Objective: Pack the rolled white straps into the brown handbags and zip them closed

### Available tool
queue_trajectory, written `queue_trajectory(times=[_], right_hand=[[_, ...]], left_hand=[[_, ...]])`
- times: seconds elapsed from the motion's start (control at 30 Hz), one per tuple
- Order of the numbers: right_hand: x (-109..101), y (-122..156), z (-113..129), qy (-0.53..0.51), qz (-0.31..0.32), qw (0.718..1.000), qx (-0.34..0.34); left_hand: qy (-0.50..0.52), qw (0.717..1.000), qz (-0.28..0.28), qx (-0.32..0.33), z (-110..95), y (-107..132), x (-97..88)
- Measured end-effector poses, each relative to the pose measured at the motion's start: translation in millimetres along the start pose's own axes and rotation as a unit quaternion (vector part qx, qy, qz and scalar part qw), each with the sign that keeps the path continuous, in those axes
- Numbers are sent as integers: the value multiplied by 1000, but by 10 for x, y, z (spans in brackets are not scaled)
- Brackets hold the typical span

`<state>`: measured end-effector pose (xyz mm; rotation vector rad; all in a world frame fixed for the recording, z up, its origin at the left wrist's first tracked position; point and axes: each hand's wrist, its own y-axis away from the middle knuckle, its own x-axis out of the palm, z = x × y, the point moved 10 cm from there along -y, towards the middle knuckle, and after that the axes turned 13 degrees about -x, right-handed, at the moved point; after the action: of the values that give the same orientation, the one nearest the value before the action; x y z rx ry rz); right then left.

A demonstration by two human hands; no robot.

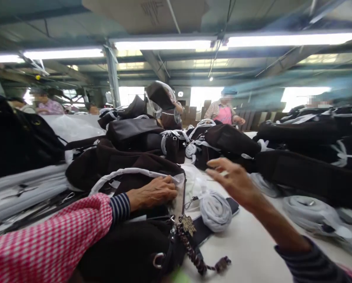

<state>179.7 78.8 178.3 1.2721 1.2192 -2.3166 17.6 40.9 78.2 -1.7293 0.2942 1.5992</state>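
Note:
A black handbag (125,247) lies in front of me, its strap handle wrapped in white film. My left hand (154,192) has its fingers curled at the bag's open edge, beside some clear plastic; the fingertips are hidden. From the bag hang a braided dark charm (190,249) and a gold-coloured flower-shaped tag (187,225). My right hand (230,179) is raised above the white table (241,243) with fingers stretched to the left and apart, holding nothing I can see. Below and left of it sits a coiled strap in white wrapping (215,211).
Black bags are heaped behind, with one pile (311,169) at right and a dark bag (19,137) at left. Another wrapped coil (311,212) lies on the right. Across the table stand a person in a pink apron (223,114) and another holding up a bag (161,96).

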Motion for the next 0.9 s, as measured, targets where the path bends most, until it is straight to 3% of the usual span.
queue_trajectory(times=[0.13,0.23,0.33,0.47,0.67,0.77,0.9], right_hand=[[636,310,-85,148,172,974,25],[828,467,-118,188,198,962,28],[839,557,-174,165,218,961,42],[777,639,-233,124,231,963,61],[711,657,-122,141,194,970,41],[638,579,-74,132,150,979,33],[496,348,42,74,59,996,5]], left_hand=[[-22,999,27,16,2,-21,-83],[-58,998,33,-15,161,-12,-57],[-98,994,31,-24,242,6,-3],[-118,989,76,-40,225,-27,75],[-76,992,85,-51,156,-45,26],[-106,992,48,-41,164,14,30],[-151,986,-35,-57,190,93,-204]])
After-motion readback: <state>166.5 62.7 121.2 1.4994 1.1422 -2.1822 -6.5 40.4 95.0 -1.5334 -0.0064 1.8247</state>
